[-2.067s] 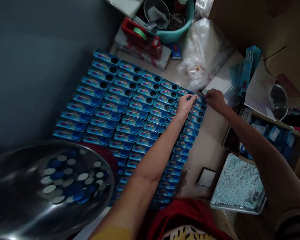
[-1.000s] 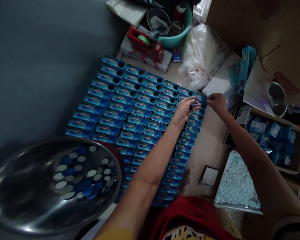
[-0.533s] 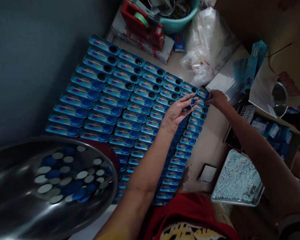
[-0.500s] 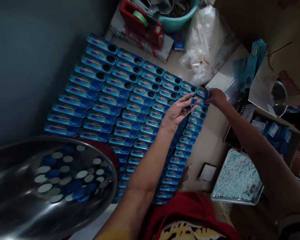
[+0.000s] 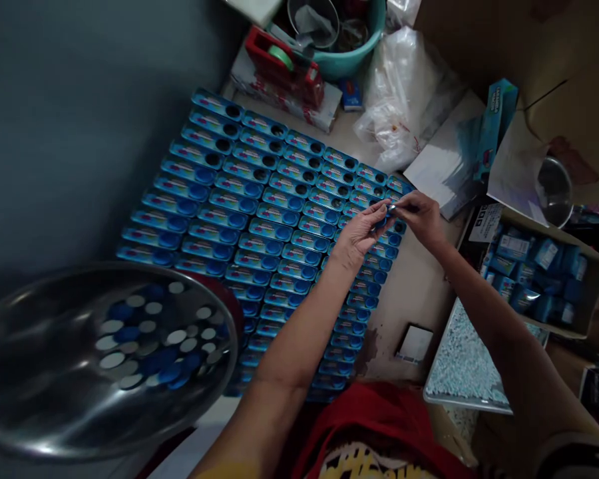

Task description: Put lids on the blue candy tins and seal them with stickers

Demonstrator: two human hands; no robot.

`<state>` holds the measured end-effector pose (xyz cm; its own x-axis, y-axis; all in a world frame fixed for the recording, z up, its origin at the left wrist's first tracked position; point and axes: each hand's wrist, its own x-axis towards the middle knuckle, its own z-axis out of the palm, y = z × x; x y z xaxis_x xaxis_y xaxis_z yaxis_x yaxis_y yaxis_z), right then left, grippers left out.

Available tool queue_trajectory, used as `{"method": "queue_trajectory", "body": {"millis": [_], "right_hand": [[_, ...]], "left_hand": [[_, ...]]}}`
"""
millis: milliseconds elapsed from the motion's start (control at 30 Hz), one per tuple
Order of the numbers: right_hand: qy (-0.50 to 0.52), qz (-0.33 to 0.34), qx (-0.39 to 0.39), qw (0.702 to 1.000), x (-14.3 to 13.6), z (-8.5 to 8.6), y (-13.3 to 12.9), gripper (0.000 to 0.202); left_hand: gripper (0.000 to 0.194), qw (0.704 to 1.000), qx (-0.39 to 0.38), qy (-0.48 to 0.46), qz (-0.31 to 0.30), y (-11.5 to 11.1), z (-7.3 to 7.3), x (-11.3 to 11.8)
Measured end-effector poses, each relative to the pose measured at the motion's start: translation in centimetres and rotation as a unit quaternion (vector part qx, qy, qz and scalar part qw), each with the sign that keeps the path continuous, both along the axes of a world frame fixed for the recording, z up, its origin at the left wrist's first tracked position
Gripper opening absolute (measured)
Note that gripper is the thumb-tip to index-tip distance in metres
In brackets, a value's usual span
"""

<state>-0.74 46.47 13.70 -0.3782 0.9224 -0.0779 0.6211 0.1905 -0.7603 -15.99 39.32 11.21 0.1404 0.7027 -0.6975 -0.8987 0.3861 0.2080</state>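
Rows of blue printed packs (image 5: pixel 269 230) lie side by side. Many carry a round blue disc at one end, while packs at the far end show a dark round hole there. Over the right-hand columns, my left hand (image 5: pixel 358 235) is closed around small blue discs, partly hidden by its fingers. My right hand (image 5: pixel 421 214) meets it at the fingertips, pinching a small shiny disc (image 5: pixel 391 209) at the left thumb. At the lower left, a large steel bowl (image 5: pixel 24 372) holds many loose discs (image 5: pixel 174 372), some blue side up, some whitish.
A red tape dispenser (image 5: pixel 289 73) sits on a wrapped box beside a turquoise basin (image 5: pixel 347 63). Plastic bags (image 5: pixel 397 93) and papers (image 5: pixel 442 163) lie behind. To the right are a carton (image 5: pixel 596 296) of blue packets and a tray of pale granules (image 5: pixel 466 366).
My right hand has left the edge of the far-right packs and come to my left fingertips. My left fingers have closed in from a more open pose. The whole view has shifted slightly.
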Motion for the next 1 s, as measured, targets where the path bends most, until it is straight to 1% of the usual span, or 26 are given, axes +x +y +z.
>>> {"method": "queue_trajectory", "body": {"millis": [67,100,133,200,267,333,433,500,600,667,700,767,800,833,867,933,967,1000], "right_hand": [[-0.037,-0.046,-0.011,0.998,1.0,-0.1,0.7,0.006],[-0.077,-0.053,-0.012,0.996,1.4,-0.1,1.0,0.004],[-0.124,-0.046,-0.011,0.991,1.8,-0.1,1.3,0.002],[-0.223,-0.004,-0.005,0.975,2.0,-0.1,1.6,0.003],[-0.312,0.027,-0.004,0.950,1.7,-0.2,1.8,0.003],[-0.381,0.031,-0.013,0.924,1.1,-0.3,2.2,0.006],[-0.441,0.027,-0.048,0.896,-0.1,-0.6,3.5,0.017],[-0.453,0.041,-0.065,0.888,-0.6,-0.9,4.6,0.023],[-0.457,0.069,-0.068,0.884,-0.9,-0.8,5.5,0.025],[-0.441,0.079,-0.057,0.892,-0.9,-0.3,5.2,0.025],[-0.414,0.083,-0.046,0.905,-0.9,0.0,4.7,0.024],[-0.312,0.102,-0.020,0.944,-0.8,0.7,3.1,0.024],[-0.247,0.126,-0.017,0.961,-0.8,1.0,2.1,0.023],[-0.184,0.155,-0.023,0.970,-0.7,1.3,1.1,0.022],[-0.132,0.180,-0.035,0.974,-0.5,1.4,0.0,0.019],[-0.083,0.201,-0.068,0.974,0.1,1.6,-1.7,0.016],[-0.079,0.190,-0.081,0.975,0.5,1.7,-2.2,0.015],[-0.085,0.165,-0.085,0.979,1.0,1.6,-2.5,0.015]], "left_hand": [[0.015,1.000,-0.020,0.003,0.017,0.2,0.3,0.2],[0.014,0.999,-0.029,0.009,0.025,0.2,0.5,0.1],[0.012,0.999,-0.034,0.018,0.032,0.2,0.6,-0.1],[0.006,0.998,-0.034,0.037,0.032,-0.1,0.7,-0.6],[0.005,0.998,-0.028,0.046,0.018,-0.4,0.6,-1.2],[0.007,0.999,-0.019,0.043,0.005,-0.7,0.5,-1.6],[0.012,0.999,0.002,0.032,-0.009,-0.6,0.0,-1.8],[0.015,0.999,0.011,0.039,-0.018,-0.4,-0.3,-1.6],[0.017,0.996,0.008,0.087,-0.035,-0.5,-0.3,-1.4],[0.024,0.991,0.002,0.128,-0.049,-1.0,-0.2,-1.3],[0.028,0.988,0.001,0.143,-0.059,-1.3,-0.2,-1.3],[0.033,0.984,0.008,0.155,-0.083,-2.0,-0.1,-1.4],[0.034,0.984,0.016,0.153,-0.095,-2.3,-0.1,-1.4],[0.035,0.983,0.026,0.146,-0.107,-2.6,-0.1,-1.3],[0.035,0.983,0.035,0.138,-0.117,-2.8,0.0,-1.0],[0.034,0.983,0.046,0.121,-0.127,-2.9,0.3,-0.3],[0.032,0.984,0.047,0.115,-0.129,-2.8,0.5,0.1],[0.030,0.984,0.044,0.111,-0.129,-2.8,0.7,0.5]]}}
